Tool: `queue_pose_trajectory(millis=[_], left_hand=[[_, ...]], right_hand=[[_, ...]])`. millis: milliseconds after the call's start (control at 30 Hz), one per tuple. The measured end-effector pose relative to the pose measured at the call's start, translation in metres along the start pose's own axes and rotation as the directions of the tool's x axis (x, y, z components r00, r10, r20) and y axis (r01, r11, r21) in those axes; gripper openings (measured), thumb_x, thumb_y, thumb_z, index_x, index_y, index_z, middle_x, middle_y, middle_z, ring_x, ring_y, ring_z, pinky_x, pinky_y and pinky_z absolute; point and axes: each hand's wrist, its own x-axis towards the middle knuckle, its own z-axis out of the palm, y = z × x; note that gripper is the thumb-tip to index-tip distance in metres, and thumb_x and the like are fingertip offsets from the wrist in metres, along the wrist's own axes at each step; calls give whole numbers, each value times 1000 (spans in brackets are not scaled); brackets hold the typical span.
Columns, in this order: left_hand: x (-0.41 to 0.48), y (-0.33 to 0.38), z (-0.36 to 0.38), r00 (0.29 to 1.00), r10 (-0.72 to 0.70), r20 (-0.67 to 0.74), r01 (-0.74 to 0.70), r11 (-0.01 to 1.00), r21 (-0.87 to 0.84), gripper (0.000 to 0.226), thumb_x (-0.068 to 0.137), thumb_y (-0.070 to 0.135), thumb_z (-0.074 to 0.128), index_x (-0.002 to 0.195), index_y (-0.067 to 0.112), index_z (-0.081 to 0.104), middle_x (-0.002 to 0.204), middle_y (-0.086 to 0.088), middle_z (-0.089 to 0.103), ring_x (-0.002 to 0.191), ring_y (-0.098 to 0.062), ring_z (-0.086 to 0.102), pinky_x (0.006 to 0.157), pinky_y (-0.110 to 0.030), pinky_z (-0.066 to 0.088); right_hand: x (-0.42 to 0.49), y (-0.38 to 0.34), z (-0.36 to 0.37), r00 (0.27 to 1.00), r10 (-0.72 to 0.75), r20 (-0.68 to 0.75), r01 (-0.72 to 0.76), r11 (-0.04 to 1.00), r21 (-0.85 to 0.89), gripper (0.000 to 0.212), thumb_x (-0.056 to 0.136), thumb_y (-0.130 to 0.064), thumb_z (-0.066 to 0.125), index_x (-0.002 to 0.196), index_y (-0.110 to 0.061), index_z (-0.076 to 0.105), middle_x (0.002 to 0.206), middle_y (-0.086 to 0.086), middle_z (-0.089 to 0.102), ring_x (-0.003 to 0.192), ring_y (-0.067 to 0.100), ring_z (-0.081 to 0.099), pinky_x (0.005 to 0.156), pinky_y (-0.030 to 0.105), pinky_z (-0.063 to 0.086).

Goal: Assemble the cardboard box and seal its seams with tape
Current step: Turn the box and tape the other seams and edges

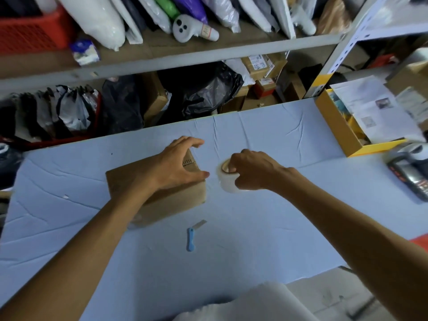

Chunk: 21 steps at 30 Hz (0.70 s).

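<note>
I am at a table point(266, 239) with a light blue cloth on it, and behind it are shelves full of bags and parcels. My right hand point(252, 172) grips the tape roll point(228, 181). My fingers are curled round it, and one seems to be tucked into its hole. The roll sits on the cloth just beside the box point(166, 198), on its right side. My left hand point(178, 163) lies on top of the box, palm down. Its fingers bend over the far corner and its thumb is on the right edge, so it holds the box. The box looks folded shut and lies in front of me, a bit to the left. I cannot tell if any tape is on it. I think this is the taping step. Next I must find the loose end of the tape, pull some out and stick it on the seam, while my left hand stops the box from sliding. Both my bare arms reach forward, and my right wrist bends down. A small blue knife point(191, 238) lies open on the cloth nearer to me, handy for cutting. A yellow box point(335, 130) with papers sits far to the right.
</note>
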Motion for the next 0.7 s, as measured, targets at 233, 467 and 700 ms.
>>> queue_pose_trajectory(millis=[233, 467, 700], left_hand=[[13, 23, 4, 973, -112, 201, 168, 944, -286, 70, 58, 72, 67, 117, 41, 45, 116, 17, 59, 106, -5, 60, 86, -27, 49], [9, 22, -5, 991, -135, 16, 127, 871, -474, 6, 85, 15, 68, 85, 12, 62, 78, -6, 73, 70, -21, 71, 70, -32, 55], [7, 20, -9, 952, -226, -205, 130, 908, -397, 24, 85, 34, 65, 79, 11, 71, 74, 0, 69, 72, -15, 65, 75, -30, 53]], right_hand=[[-13, -11, -73, 986, 3, -167, 17, 993, 115, 36, 76, -14, 66, 112, -13, 70, 106, 9, 63, 90, 27, 58, 76, 39, 53], [-7, -11, -70, 977, 30, -211, 5, 987, 162, 36, 72, -14, 71, 108, -10, 70, 102, 7, 60, 93, 28, 56, 75, 37, 52], [0, -11, -59, 985, 36, -171, 21, 945, 325, 30, 83, -20, 68, 110, -6, 71, 106, 10, 65, 87, 25, 56, 61, 29, 43]])
